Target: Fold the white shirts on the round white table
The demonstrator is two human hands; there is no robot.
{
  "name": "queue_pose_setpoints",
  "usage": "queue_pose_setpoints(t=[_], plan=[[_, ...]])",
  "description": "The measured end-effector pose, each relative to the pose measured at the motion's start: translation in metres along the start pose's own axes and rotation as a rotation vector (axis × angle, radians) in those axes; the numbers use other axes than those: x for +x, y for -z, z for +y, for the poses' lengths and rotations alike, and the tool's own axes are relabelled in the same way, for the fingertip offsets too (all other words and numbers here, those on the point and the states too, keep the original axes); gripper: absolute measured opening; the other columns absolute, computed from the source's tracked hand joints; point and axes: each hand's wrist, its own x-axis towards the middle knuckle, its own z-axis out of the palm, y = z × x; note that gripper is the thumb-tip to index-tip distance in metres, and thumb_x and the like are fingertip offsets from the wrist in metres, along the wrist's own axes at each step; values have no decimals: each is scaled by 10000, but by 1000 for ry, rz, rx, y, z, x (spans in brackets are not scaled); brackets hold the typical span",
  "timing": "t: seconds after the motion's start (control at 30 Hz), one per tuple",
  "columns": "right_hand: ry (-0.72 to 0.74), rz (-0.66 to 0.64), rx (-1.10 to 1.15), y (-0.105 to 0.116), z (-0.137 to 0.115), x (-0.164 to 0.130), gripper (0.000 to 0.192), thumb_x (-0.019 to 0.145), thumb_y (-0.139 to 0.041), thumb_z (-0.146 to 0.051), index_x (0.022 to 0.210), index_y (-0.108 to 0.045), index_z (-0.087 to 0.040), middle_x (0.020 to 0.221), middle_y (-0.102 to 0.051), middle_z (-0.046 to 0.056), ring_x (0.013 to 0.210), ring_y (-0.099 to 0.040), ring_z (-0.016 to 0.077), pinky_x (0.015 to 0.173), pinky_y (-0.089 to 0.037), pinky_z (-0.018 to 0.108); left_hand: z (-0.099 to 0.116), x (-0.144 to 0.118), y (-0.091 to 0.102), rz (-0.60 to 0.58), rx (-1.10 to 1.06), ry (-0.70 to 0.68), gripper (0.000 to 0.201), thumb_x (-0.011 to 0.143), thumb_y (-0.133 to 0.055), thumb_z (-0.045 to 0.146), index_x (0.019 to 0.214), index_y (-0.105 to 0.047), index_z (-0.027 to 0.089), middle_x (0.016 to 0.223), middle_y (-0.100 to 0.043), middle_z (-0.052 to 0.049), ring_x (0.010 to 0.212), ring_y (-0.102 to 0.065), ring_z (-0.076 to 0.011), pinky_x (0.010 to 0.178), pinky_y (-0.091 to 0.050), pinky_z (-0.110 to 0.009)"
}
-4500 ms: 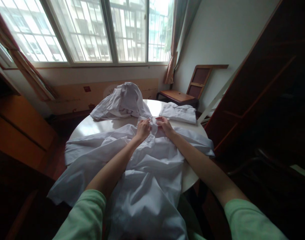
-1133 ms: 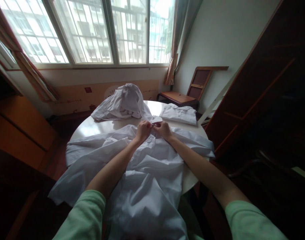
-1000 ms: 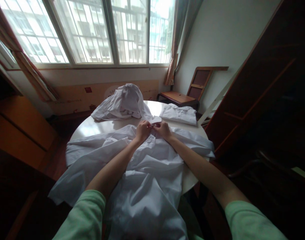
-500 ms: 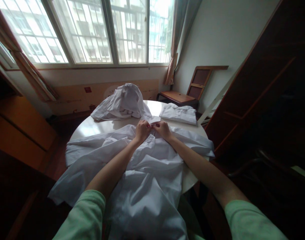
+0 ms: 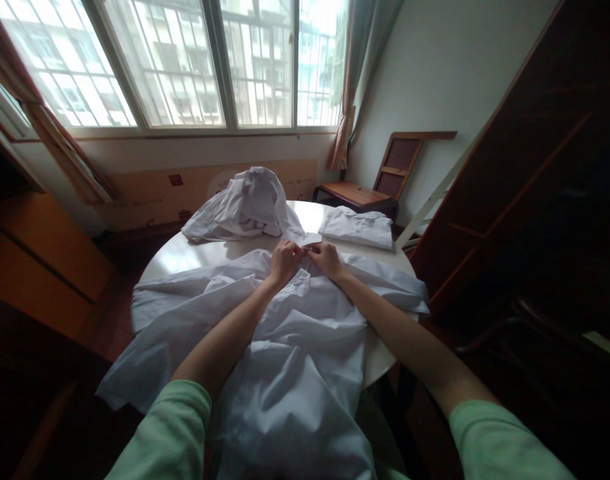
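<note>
A white long-sleeved shirt (image 5: 305, 353) lies spread on the round white table (image 5: 379, 357), its collar end away from me and its lower part hanging over the near edge. My left hand (image 5: 285, 260) pinches the cloth at the collar opening from the left. From the right, my right hand (image 5: 325, 260) pinches the same spot, the two sets of fingertips almost meeting. Whatever small part lies between the fingertips is too small to make out. Below the hands runs the shirt's front, with a button or two showing. The sleeves spread out to both sides.
A heap of crumpled white cloth (image 5: 249, 203) sits at the table's back left. At the back right lies a folded white shirt (image 5: 359, 227). Behind the table stand a wooden chair (image 5: 359, 193) and a barred window (image 5: 185, 67). A dark wooden cabinet (image 5: 485, 193) rises on the right.
Both hands stay at the collar, with only a slight shift of the fingers. The shirt and the other cloth lie as before.
</note>
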Motion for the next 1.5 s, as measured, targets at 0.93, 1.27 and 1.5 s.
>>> queue_pose_setpoints(t=[0.93,1.27,1.5], plan=[[16,-2,7,3,-4,-1,183,690,-605,-157,843,-706,-152,707,-665,28,661,-592,137,658,-438,227,0,-1,-2,-7,-13,-13,133,776,-627,251,665,-631,179,756,-616,-40,794,-557,-164,673,-401,-249],[8,-67,51,4,-4,-1,193,810,-540,-242,867,-707,-165,757,-692,40,712,-620,144,657,-435,218,-4,0,-5,-3,-15,2,127,766,-632,253,667,-632,174,752,-611,-41,743,-556,-157,651,-396,-247],[-37,-62,74,4,-3,1,144,782,-582,-189,849,-702,-145,776,-701,60,721,-636,149,676,-455,228,0,0,-1,-32,-14,26,125,749,-660,252,656,-633,173,748,-609,-39,728,-553,-155,650,-400,-247]])
